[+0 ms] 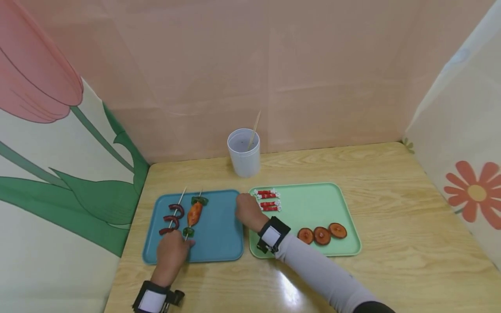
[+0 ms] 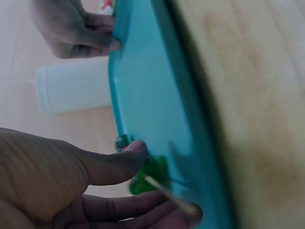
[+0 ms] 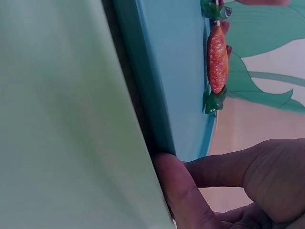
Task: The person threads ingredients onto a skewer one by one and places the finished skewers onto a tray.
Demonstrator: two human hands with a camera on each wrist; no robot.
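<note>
My left hand (image 1: 172,251) is at the near end of a skewer holding an orange meat piece (image 1: 194,214) between green pepper pieces (image 1: 199,200). In the left wrist view the thumb and fingers stand apart, with the thin stick (image 2: 167,194) between them and a fingertip at its end. The skewer lies on the blue tray (image 1: 219,230), beside a second skewer with dark red curled pieces (image 1: 171,221). My right hand (image 1: 249,211) pinches the blue tray's far right corner, one finger (image 3: 178,191) down in the gap beside the green tray (image 1: 305,200).
Several red rolls with white ends (image 1: 269,201) lie on the green tray, near three brown round slices (image 1: 322,235). A white cup (image 1: 244,158) with thin sticks (image 1: 254,128) stands behind the trays on the wooden table (image 1: 399,208). Printed cloth hangs around the table's back and sides.
</note>
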